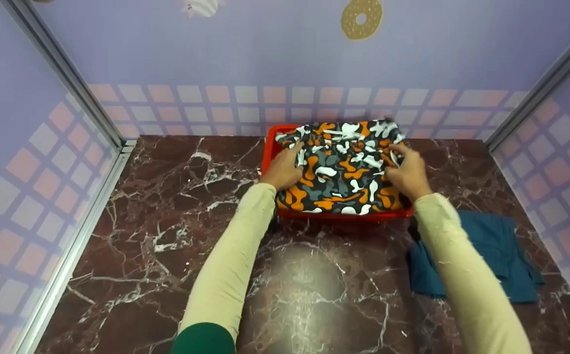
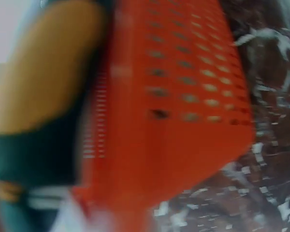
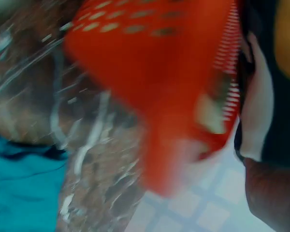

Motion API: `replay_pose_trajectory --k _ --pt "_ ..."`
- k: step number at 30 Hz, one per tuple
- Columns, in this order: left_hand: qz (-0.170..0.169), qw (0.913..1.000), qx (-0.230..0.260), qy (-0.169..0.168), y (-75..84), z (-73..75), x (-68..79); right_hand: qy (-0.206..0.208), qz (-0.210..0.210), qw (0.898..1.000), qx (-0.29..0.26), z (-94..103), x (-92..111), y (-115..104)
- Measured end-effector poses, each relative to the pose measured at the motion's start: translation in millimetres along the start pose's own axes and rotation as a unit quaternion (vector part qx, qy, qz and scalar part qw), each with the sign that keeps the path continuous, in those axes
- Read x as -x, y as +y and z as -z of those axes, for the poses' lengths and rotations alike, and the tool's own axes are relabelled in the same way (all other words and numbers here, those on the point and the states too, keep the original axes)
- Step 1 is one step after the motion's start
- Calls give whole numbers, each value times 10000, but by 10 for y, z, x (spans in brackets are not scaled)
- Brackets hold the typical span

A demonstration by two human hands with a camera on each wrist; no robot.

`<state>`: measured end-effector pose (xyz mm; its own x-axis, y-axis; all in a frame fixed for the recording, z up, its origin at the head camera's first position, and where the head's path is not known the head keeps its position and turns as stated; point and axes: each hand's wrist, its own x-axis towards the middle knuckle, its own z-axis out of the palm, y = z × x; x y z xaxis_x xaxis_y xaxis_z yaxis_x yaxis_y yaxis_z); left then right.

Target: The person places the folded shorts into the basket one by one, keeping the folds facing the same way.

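Two hands, one patterned cloth [image 1: 339,172], one red basket [image 1: 267,152] and one blue cloth [image 1: 511,275] show on the one marbled table [image 1: 166,246]. The patterned cloth spreads over the basket's top; whether it rests on the rim, I cannot tell. The left hand [image 1: 282,167] grips its left side and the right hand [image 1: 409,172] its right side, each grip a pinch of thumb and fingers. The blue cloth lies folded near the right sleeve [image 1: 471,275], apart from the basket.

Only the head view shows both hands and the whole blue cloth. The two wrist views show the rows of holes in the basket's sides, which the head view hides. The right wrist view catches a corner of the blue cloth; the left wrist view does not. Blur obscures the fingers in both wrist views.
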<state>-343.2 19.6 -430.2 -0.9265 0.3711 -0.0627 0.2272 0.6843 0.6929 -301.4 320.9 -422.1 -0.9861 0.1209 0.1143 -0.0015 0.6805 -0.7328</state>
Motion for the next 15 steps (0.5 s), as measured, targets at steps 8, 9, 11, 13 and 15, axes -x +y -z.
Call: replay_pose_trajectory --k 8,9,11,13,15 --pt "542 9877 -1313 -646 -165 -273 -11 -1030 -175 9895 1001 -240 40 165" --pt "591 9833 -1559 -729 -162 -280 -7 -1235 -213 9859 1110 -246 35 140" --pt "682 9728 -2021 -902 -123 -274 20 -1603 -252 9768 1395 -237 38 67" --pt "791 9608 -2424 -1092 -33 -237 79 -1749 -192 9683 1773 -184 76 -56" --pt "816 9509 -2699 -1278 97 -168 153 -1467 174 9647 2178 -90 135 -211"
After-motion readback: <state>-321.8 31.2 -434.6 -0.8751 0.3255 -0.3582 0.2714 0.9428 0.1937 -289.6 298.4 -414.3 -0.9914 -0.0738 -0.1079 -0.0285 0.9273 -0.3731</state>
